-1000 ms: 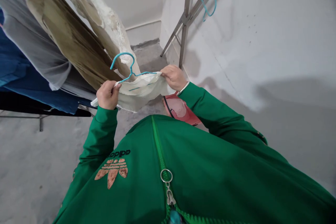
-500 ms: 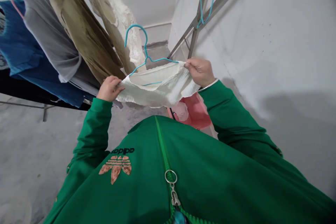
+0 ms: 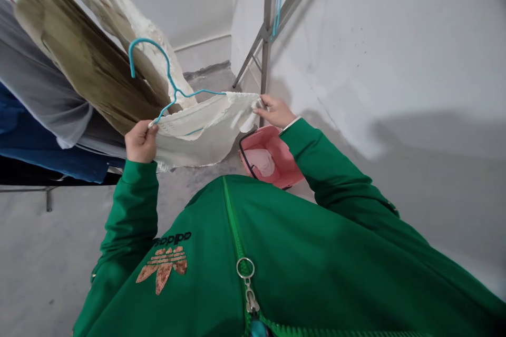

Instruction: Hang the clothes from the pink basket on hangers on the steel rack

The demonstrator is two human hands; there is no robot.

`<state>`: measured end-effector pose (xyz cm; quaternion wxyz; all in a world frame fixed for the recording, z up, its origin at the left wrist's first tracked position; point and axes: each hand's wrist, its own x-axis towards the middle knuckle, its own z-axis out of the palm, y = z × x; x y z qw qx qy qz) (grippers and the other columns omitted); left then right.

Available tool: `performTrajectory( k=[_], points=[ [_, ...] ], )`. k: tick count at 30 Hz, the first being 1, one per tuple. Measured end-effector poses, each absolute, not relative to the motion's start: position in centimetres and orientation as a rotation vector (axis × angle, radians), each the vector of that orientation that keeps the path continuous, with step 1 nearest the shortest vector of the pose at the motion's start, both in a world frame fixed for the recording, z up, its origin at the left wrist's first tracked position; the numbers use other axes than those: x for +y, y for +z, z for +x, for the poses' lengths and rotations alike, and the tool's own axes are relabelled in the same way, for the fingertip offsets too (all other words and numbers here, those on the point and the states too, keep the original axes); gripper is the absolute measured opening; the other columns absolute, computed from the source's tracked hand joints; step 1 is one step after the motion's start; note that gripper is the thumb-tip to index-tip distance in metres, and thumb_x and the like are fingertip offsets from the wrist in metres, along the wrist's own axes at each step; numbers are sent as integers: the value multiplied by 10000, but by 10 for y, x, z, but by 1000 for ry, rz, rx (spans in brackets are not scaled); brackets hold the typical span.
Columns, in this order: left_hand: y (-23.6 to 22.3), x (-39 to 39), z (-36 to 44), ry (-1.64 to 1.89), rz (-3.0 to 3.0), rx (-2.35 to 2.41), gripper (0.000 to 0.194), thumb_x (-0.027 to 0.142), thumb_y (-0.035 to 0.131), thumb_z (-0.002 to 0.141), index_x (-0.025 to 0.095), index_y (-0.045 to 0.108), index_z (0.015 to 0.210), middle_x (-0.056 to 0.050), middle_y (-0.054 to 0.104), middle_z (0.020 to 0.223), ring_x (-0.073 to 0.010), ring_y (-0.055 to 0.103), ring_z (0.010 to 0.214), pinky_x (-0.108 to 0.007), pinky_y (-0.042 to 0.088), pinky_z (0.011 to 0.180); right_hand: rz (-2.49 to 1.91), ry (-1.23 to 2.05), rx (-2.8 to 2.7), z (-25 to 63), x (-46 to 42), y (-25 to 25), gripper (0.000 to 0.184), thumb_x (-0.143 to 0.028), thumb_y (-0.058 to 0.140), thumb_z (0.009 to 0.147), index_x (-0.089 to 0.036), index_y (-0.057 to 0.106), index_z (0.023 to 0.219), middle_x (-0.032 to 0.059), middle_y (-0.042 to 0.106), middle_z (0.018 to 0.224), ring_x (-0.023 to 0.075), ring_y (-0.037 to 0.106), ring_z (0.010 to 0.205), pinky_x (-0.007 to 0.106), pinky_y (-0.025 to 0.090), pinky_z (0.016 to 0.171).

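Left hand [image 3: 140,141] at cream fabric [image 3: 201,137] edge

We're standing in a plain laundry corner of a home, a utility space rather than a living room. Clothes [image 3: 79,52] hang in a slanting row from a drying rack [image 3: 23,180], and a white garment [image 3: 201,134] is held up on a blue wire hanger [image 3: 169,76], while a second, metal rack [image 3: 268,26] stands against the wall. The scuffed plaster walls [image 3: 395,37], rough concrete floor [image 3: 51,253] and pink plastic basin [image 3: 272,160] make it look like a room kept for washing and drying.
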<state>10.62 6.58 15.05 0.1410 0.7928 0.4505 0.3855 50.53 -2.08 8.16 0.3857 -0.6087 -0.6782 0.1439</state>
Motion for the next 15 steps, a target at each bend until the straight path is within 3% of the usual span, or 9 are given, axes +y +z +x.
performTrajectory(
  k=[3,8,13,15],
  points=[
    [153,72,97,1067,2297,1265,394,563,518,843,190,645,834,7,628,743,-129,544,690,-274,471,674,-1580,372,-1675,508,-20,72,463,-526,419,907,-140,670,873,42,654,750,157,597,718,274,469,685],
    [156,78,82,980,2320,1222,478,659,515,820,204,661,844,23,641,741,-130,528,680,-287,476,663,-1574,405,-1693,519,-19,79,475,-525,400,917,-148,685,867,44,654,749,163,599,721,285,469,690],
    [156,72,81,935,2354,1167,465,601,514,841,168,681,854,-11,675,765,-132,570,685,-265,479,648,-1385,350,-1883,507,-29,110,534,-612,477,863,-173,634,1123,113,632,1139,229,575,1051,396,446,931],
    [155,68,86,929,2370,1148,436,562,513,850,158,678,847,-30,681,778,-136,587,698,-256,483,659,-1290,372,-2015,496,-33,125,555,-628,510,844,-186,606,1166,110,621,1139,229,560,1051,406,435,936]
  ],
)
